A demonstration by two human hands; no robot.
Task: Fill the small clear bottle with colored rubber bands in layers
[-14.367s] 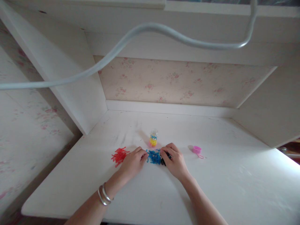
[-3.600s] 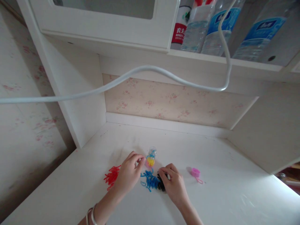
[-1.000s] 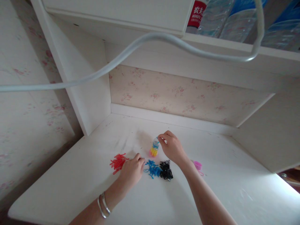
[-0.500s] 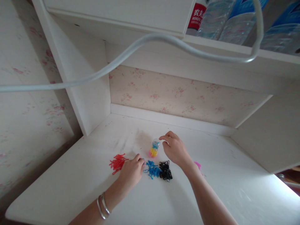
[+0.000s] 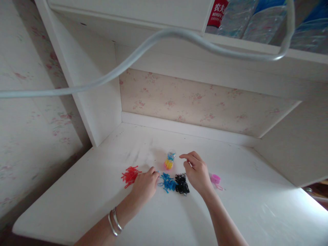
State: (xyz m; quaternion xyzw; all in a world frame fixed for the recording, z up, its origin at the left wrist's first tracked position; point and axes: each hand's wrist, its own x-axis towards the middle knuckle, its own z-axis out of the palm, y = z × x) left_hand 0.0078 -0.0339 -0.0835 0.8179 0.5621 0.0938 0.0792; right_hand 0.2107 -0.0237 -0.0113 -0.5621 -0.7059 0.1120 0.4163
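Observation:
My left hand (image 5: 146, 181) is closed in a pinch between the red rubber bands (image 5: 130, 175) and the blue rubber bands (image 5: 168, 182). A bit of blue, apparently one band, shows at its fingertips. My right hand (image 5: 196, 171) hovers with the index finger stretched out and the thumb apart, holding nothing. To the left of that finger stands a small clear jar (image 5: 170, 159) with pink, yellow and blue layers inside. Black rubber bands (image 5: 182, 184) lie in a heap against the blue ones, below my right hand.
A pink lid-like piece (image 5: 215, 178) with a pink loop lies right of my right wrist on the white desk (image 5: 246, 205). A pale cable (image 5: 164, 34) crosses the upper view. Bottles (image 5: 238, 17) fill the shelf at top right. White panels enclose the desk's back and sides.
My right hand has drawn back to the right and slightly down, away from the jar, and more of the pink piece shows. My left hand stays nearly in place. The view has shifted slightly.

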